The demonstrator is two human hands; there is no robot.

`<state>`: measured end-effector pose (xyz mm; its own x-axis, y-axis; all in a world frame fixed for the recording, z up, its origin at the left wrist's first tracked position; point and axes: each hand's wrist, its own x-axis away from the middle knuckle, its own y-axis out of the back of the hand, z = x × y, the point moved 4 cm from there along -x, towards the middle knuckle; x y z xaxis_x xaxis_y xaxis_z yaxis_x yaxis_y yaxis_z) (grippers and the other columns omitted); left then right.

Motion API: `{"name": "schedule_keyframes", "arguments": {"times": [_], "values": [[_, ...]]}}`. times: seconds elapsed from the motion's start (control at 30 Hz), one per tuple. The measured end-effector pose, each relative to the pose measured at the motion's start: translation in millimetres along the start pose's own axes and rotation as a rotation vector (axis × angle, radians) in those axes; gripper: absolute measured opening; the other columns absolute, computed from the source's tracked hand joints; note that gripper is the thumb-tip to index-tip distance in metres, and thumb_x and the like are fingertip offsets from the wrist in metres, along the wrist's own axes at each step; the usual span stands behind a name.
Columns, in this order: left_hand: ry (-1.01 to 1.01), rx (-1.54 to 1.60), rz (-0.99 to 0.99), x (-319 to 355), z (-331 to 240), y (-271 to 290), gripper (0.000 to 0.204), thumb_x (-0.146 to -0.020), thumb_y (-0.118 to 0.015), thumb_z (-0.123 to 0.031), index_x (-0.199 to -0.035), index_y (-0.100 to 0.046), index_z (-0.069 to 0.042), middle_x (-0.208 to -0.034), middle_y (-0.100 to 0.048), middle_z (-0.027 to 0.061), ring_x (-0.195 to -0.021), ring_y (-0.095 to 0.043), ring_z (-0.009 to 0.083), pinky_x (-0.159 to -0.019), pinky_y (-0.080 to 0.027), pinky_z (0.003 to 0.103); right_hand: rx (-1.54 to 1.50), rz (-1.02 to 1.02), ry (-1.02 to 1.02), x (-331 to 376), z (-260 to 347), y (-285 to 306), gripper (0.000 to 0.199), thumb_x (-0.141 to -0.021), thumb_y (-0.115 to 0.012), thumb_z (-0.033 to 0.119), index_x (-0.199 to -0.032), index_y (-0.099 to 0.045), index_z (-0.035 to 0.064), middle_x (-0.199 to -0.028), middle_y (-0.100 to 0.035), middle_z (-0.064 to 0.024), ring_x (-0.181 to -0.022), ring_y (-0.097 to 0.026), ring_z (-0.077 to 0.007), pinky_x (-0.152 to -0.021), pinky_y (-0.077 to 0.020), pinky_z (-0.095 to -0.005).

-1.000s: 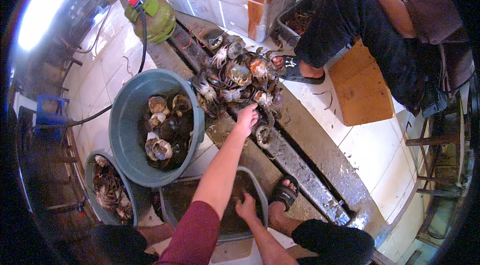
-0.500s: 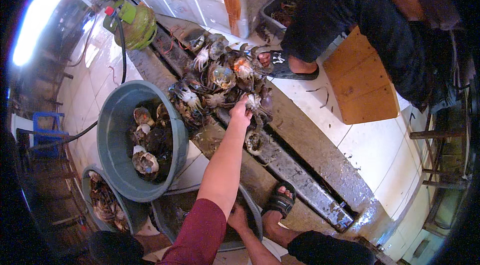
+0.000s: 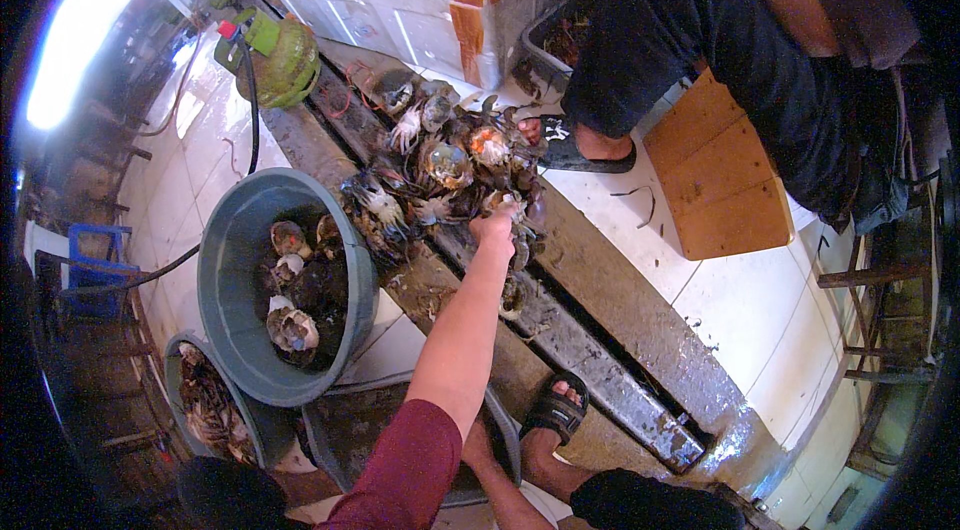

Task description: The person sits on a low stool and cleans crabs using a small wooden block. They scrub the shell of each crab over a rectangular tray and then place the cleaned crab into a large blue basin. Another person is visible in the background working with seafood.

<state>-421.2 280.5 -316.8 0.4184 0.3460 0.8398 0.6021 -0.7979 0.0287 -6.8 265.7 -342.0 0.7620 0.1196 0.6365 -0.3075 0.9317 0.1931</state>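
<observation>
My left hand (image 3: 494,229) reaches out from a maroon sleeve to the near right edge of a heap of crab pieces (image 3: 425,200) on the wet floor. Its fingers are closed on a pale-bellied crab piece (image 3: 513,207), partly covered by the hand. Just below, another crab piece (image 3: 512,298) lies beside the metal channel. My right hand (image 3: 477,445) is low over a dark basin (image 3: 340,435). The left arm covers most of it, so its fingers and anything in them are hidden.
A grey-green tub (image 3: 215,300) with several crab shells stands at left, a smaller tub (image 3: 185,420) of crab parts below it. A foam box (image 3: 400,25) and green gas cylinder (image 3: 280,65) are beyond. Another person's sandalled foot (image 3: 590,150) is beside the heap, near a wooden stool (image 3: 715,170).
My left hand has moved slightly right and now closes on the crab piece at the heap's edge. My right hand has slipped further behind the left arm.
</observation>
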Motion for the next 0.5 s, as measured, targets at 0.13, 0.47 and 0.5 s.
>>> {"name": "schedule_keyframes", "arguments": {"times": [0.13,0.47,0.5], "values": [[-0.071,0.089,-0.014,0.2,1.8,17.5,0.074,-0.063,-0.087,-0.013,-0.120,-0.040,-0.005,-0.114,-0.056,0.0067,-0.094,-0.051,0.0206,-0.073,-0.039,0.041,-0.055,0.040,0.112,2.8,4.4,-6.5,0.055,-0.079,-0.061,0.014,-0.130,-0.047,0.0023,-0.124,-0.056,-0.0263,-0.114,-0.054,-0.0420,-0.099,-0.0428,-0.0460],[-0.115,-0.042,0.181,37.1,2.3,43.9,0.046,-0.073,-0.081,-0.015,-0.108,-0.051,-0.010,-0.101,-0.061,0.0002,-0.082,-0.050,0.0147,-0.070,-0.039,0.039,-0.068,-0.115,-0.030,8.6,18.9,7.8,0.043,-0.077,-0.072,0.023,-0.110,-0.062,-0.0027,-0.105,-0.067,-0.0225,-0.102,-0.064,-0.0315,-0.087,-0.0486,-0.0414],[-0.133,-0.059,0.170,36.1,3.7,51.4,0.047,-0.073,-0.081,-0.016,-0.109,-0.052,-0.009,-0.102,-0.062,0.0015,-0.084,-0.053,0.0156,-0.070,-0.041,0.039,-0.063,-0.107,-0.012,10.2,20.5,7.3,0.043,-0.077,-0.072,0.023,-0.110,-0.062,-0.0032,-0.105,-0.066,-0.0230,-0.102,-0.064,-0.0318,-0.087,-0.0486,-0.0415]]}}
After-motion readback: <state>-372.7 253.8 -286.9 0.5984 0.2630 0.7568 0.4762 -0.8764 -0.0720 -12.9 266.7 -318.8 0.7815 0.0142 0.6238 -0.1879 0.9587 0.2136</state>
